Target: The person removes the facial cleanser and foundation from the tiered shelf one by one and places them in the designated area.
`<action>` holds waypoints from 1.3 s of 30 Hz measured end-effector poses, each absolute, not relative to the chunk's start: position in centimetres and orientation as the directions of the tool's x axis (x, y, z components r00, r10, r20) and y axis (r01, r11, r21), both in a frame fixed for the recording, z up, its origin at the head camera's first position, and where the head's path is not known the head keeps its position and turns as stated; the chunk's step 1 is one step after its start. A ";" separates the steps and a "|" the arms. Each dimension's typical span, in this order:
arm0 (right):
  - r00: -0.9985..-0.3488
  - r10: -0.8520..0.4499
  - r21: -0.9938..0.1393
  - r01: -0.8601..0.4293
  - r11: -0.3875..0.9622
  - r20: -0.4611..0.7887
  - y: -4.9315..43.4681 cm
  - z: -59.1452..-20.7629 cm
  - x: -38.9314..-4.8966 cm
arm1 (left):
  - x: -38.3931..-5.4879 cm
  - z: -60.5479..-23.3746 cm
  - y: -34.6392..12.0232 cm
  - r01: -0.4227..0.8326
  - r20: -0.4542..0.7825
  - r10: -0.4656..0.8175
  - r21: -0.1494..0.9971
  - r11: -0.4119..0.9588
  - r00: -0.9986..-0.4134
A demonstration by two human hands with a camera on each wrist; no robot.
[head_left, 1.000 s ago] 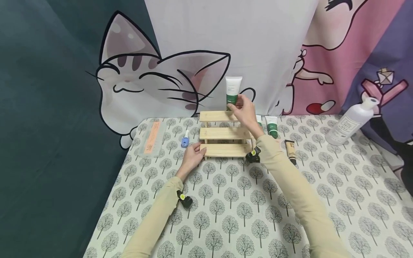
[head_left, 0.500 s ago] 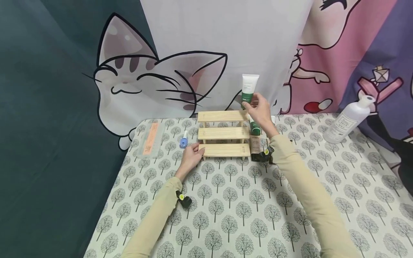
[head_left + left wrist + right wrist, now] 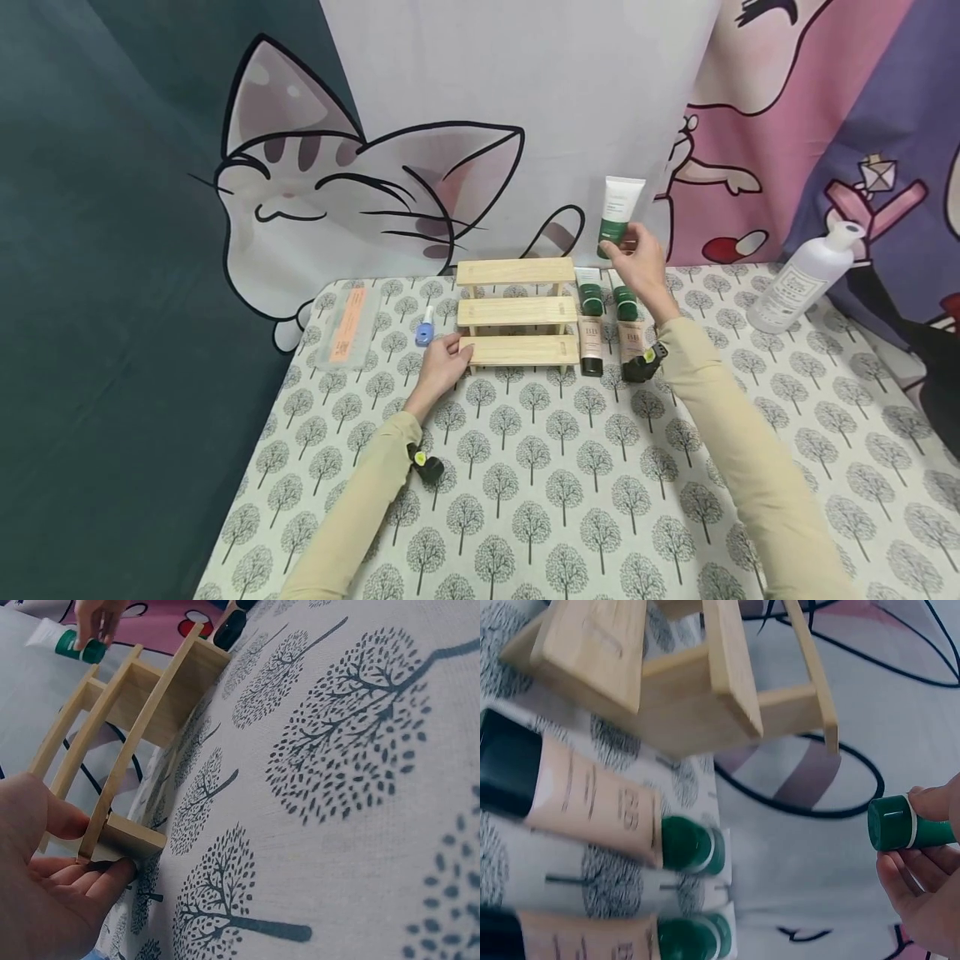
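A three-step wooden display rack stands on the table with nothing on its steps. My left hand grips the left end of its lowest step; in the left wrist view the thumb lies over the board and the fingers are under it. Up in the air, right of the rack's top step, my right hand holds a white-and-green squeeze tube by its green cap end, cap down. The right wrist view shows the thumb and fingers around the green cap.
Right of the rack lie two white-and-green tubes and two beige BB cream tubes. A white bottle leans at the far right. To the left are a small blue bottle-like item and a clear plastic case with an orange label.
My right hand has carried the tube rightward, from over the rack's top step to the right of it. Tubes behind that arm have come into view. The left hand stays on the rack.
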State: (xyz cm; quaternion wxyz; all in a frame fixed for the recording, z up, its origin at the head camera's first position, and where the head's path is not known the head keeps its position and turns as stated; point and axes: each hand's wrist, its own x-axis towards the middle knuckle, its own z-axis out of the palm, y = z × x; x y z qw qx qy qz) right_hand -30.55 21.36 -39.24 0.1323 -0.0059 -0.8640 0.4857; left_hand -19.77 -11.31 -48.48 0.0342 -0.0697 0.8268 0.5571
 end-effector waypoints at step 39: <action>-0.975 0.212 -0.700 0.104 0.706 0.069 30.1 -44.9 -29.3 | -20.1 -48.7 -11.5 -0.164 -0.135 -0.097 0.896 0.413 -0.986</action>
